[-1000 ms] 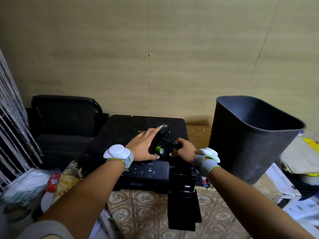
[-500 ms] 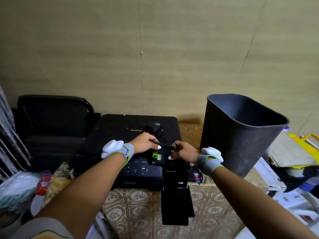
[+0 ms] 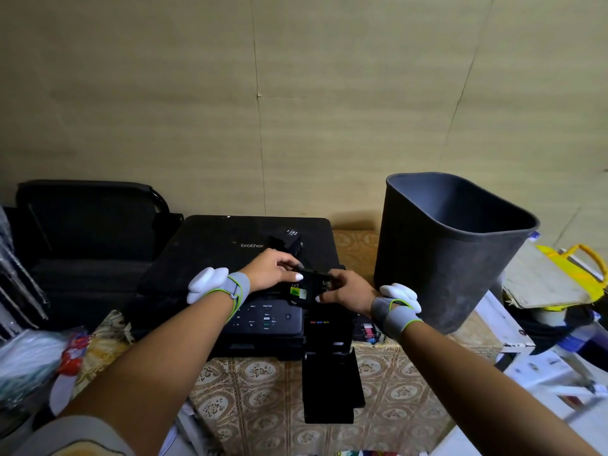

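We now hold the ink cartridge (image 3: 307, 288) lower and nearer than before, just above the printer's (image 3: 214, 251) control panel (image 3: 263, 319), left hand (image 3: 273, 273) and right hand (image 3: 349, 291) both pinching it, probably bound for the cartridge bay (image 3: 324, 328) near right.

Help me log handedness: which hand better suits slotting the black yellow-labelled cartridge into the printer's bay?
Right, probably: right hand grips the black yellow-labelled ink cartridge above the black printer's open bay; left hand holds it farther left.

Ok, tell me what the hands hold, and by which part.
Both hold one small black plastic ink cartridge with a green label: the left hand grips its left end, the right hand its right end.
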The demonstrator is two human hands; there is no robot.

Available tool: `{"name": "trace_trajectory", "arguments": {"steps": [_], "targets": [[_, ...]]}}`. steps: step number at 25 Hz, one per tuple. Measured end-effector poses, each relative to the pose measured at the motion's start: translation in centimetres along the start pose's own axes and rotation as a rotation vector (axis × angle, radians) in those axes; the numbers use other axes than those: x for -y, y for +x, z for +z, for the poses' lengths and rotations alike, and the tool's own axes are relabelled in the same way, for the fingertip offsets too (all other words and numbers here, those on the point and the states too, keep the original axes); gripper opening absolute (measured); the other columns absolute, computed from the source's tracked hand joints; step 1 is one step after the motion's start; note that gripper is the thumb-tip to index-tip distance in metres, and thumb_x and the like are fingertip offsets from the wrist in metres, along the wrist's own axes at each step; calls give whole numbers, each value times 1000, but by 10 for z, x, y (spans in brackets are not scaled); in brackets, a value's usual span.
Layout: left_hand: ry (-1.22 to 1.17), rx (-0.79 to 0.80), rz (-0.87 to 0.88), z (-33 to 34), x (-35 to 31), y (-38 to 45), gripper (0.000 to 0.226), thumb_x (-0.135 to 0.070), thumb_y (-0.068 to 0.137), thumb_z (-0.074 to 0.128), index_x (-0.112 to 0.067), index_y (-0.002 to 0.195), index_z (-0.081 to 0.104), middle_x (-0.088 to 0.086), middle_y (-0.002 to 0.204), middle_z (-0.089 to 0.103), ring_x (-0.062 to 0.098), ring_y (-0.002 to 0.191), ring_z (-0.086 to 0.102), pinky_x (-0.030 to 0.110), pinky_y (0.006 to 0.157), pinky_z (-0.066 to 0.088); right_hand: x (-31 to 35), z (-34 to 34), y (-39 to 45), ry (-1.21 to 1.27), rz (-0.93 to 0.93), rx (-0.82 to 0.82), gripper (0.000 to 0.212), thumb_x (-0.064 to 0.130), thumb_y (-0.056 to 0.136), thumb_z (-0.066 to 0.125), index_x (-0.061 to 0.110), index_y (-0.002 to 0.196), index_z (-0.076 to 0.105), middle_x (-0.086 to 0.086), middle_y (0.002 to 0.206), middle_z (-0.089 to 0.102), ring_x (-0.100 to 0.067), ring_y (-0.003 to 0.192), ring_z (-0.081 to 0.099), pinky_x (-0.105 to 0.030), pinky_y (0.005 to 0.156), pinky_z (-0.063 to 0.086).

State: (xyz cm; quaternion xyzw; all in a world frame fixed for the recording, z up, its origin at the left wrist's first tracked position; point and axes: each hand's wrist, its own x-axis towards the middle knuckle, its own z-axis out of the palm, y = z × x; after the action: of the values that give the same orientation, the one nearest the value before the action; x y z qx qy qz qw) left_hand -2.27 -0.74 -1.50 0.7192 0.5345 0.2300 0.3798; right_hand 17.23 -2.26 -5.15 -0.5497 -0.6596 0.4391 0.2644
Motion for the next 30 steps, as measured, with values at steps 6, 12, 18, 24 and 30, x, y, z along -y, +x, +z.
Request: {"name": "trace_trajectory", "arguments": {"steps": [6,12,18,24,30], "targets": [[23,94,-25,-2,-4,3,32,-5,81,72,1,112,67,-5,73,59,-11,53,59,-2,64,43,-11,-2,1,56,52,50,59,35,46,79,-6,82,57,-11,78,52,-21,75,49,-32,75,39],[98,136,-87,2,-11,3,31,-17,88,65,-5,117,68,4,93,63,9,93,57,11,78,39,-4,-11,-8,125,143,143,46,1,79,67,19,47,40,14,40,42,-2,42,43,-18,50,36],[120,120,-168,6,-7,7,29,-18,91,61,-1,114,69,4,98,60,12,99,51,20,88,33,-2,-14,-14,152,141,136,15,9,81,69,12,90,58,-1,81,58,-14,75,56,-25,67,45],[-145,20,-337,-2,-4,10,10,-14,93,55,-5,93,61,9,71,56,16,51,58,24,50,53,7,-18,-19,-8,-117,22,76,26,66,83,42,126,40,-3,126,46,-20,120,41,-37,107,35],[-324,-15,-487,-7,-2,8,19,-12,95,46,-9,76,50,9,73,52,21,59,54,29,47,55,27,-1,-18,-331,-272,-97,80,32,58,88,28,128,48,4,115,37,-18,111,32,-27,96,31]]}}
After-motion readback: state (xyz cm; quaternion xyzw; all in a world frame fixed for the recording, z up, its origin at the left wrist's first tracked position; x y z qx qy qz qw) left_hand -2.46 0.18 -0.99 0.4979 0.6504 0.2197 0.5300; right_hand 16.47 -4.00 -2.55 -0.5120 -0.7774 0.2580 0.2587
